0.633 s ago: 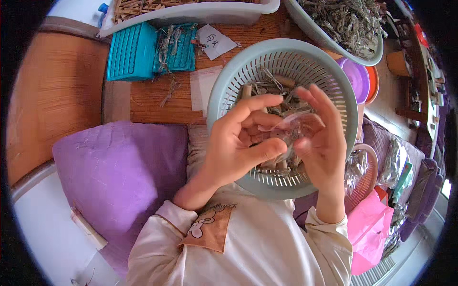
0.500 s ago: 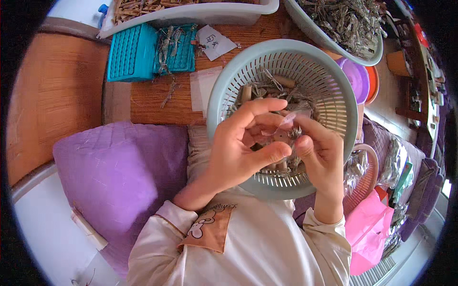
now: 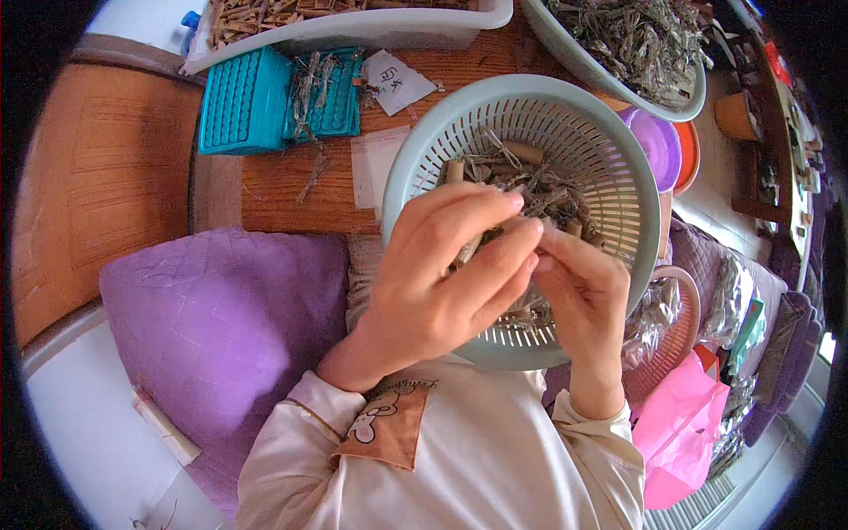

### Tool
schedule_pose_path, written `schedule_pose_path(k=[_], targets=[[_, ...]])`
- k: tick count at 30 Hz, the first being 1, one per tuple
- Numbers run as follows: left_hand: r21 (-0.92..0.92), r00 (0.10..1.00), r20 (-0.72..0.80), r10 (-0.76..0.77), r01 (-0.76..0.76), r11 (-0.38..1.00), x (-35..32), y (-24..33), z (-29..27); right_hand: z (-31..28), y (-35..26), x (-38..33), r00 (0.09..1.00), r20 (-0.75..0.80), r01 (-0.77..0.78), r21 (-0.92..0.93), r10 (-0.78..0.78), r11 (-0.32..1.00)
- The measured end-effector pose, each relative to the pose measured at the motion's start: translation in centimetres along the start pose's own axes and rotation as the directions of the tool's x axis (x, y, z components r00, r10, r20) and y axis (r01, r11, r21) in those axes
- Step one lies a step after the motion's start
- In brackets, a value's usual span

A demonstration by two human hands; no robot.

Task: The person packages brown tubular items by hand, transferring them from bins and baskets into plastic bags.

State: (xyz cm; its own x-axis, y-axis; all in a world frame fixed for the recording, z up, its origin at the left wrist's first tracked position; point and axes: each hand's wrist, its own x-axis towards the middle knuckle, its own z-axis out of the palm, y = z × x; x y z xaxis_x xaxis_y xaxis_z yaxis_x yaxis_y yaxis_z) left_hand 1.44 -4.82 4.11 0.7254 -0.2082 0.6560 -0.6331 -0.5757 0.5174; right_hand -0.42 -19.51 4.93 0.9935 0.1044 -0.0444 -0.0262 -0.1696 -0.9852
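Head view, left hand [image 3: 442, 283], fingers curled, over colander [image 3: 609, 168]

Two bare hands, the left hand [image 3: 433, 283] and the right hand [image 3: 579, 300], meet over one pale green perforated plastic colander [image 3: 583, 132] of dried stems. Two teal plastic grid trays [image 3: 238, 102] lie side by side near the wooden table's far left edge. One white rectangular tub [image 3: 397, 26] and one grey round basin [image 3: 618, 84] sit along the far edge. One purple quilted cushion [image 3: 221, 318], one pink plastic bag [image 3: 676, 424] and one white paper slip [image 3: 397, 81] are also here.
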Motion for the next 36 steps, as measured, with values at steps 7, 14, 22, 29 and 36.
schedule_pose_path(k=[7,14,22,29,36], targets=[[-0.197,0.981,0.086,-0.175,0.189,0.962,-0.3,-2.4,0.9,0.5,-0.8,0.2,0.946,0.084,0.300,-0.585,-0.312,0.753],[-0.058,0.919,-0.311,-0.243,0.237,0.970,-0.9,-3.6,-2.0,-0.2,-1.2,-0.3,0.970,0.002,0.219,-0.442,-0.244,0.870],[-0.064,0.999,-0.054,0.000,-0.003,0.998,-1.1,-0.5,0.0,1.1,-0.9,0.0,0.891,0.093,0.404,-0.612,-0.445,0.680],[-0.102,0.985,-0.174,-0.002,-0.016,0.995,-1.4,-0.8,-0.6,1.2,-0.8,-0.2,0.864,0.131,0.459,-0.598,-0.485,0.657],[-0.142,1.000,-0.030,0.005,-0.010,0.990,-1.2,-1.1,-0.3,1.2,-0.6,-0.2,0.863,0.165,0.451,-0.678,-0.478,0.580]])
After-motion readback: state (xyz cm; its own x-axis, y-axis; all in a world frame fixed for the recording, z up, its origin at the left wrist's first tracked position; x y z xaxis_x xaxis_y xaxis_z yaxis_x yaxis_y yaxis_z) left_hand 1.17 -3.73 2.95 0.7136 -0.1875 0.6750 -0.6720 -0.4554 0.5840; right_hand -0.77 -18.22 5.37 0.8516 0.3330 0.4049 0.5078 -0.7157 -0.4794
